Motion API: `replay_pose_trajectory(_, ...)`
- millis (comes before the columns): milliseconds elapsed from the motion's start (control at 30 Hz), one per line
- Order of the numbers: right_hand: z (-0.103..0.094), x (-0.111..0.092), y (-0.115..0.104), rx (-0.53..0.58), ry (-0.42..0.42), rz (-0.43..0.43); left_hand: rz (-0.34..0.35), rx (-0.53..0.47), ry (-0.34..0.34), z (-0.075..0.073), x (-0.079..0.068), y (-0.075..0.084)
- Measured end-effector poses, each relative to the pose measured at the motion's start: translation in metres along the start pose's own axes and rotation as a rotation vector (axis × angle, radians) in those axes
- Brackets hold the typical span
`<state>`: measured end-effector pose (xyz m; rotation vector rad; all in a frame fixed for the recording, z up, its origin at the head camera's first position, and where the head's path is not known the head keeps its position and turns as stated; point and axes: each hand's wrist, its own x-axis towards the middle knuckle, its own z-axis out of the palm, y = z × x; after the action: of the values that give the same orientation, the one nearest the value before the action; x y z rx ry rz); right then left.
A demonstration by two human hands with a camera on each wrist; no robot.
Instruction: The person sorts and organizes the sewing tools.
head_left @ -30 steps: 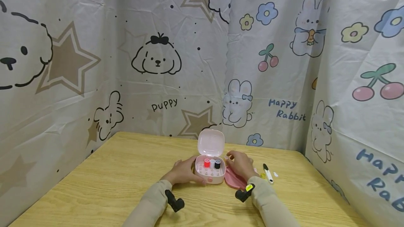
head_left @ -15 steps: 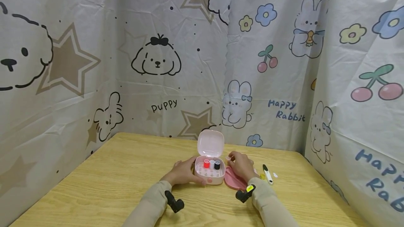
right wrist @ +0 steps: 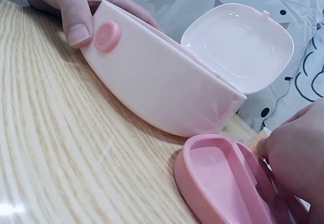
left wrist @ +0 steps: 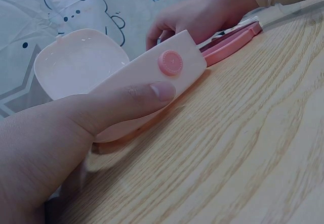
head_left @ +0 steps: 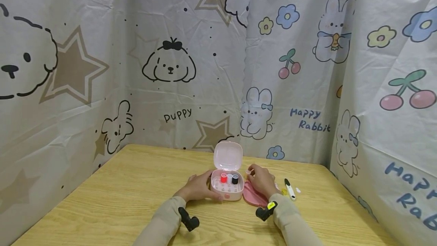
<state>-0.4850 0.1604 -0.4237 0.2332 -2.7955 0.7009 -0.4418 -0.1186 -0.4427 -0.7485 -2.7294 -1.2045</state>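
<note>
A pale pink sewing box (head_left: 228, 196) stands on the table with its lid (head_left: 228, 155) raised. In its pegged tray are a red thread spool (head_left: 223, 178), a white spool (head_left: 230, 178) and a black spool (head_left: 235, 179). My left hand (head_left: 198, 188) grips the box from the left, thumb (left wrist: 126, 101) along the front near the round pink catch (left wrist: 170, 62). Just right of the box, my right hand (head_left: 262, 179) pinches a small peach spool with a pale end (right wrist: 260, 139). Below this hand sits a darker pink tray (right wrist: 217, 178) with compartments, partly hidden.
Right of the right forearm lie a white tool with a dark tip (head_left: 290, 190), a small yellow item (head_left: 284, 191) and a small white piece (head_left: 298, 190). Printed curtains (head_left: 177, 98) enclose the wooden table (head_left: 102, 193) at the back and sides.
My right hand has moved slightly to the right, away from the box, with the spool in its fingers. The left hand and the box stay in place.
</note>
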Motion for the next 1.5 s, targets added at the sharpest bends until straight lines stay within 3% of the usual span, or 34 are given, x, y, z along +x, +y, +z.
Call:
replay_pose_trajectory(633,-0.011,-0.003,-0.001,0.001,0.075,-0.051,-0.008,0.001,-0.001,0.001,-0.001,-0.002)
replay_pose_trajectory(1500,-0.028,-0.002,-0.015,-0.051,0.093,-0.097,-0.022,0.007,0.0,0.001,0.0,0.0)
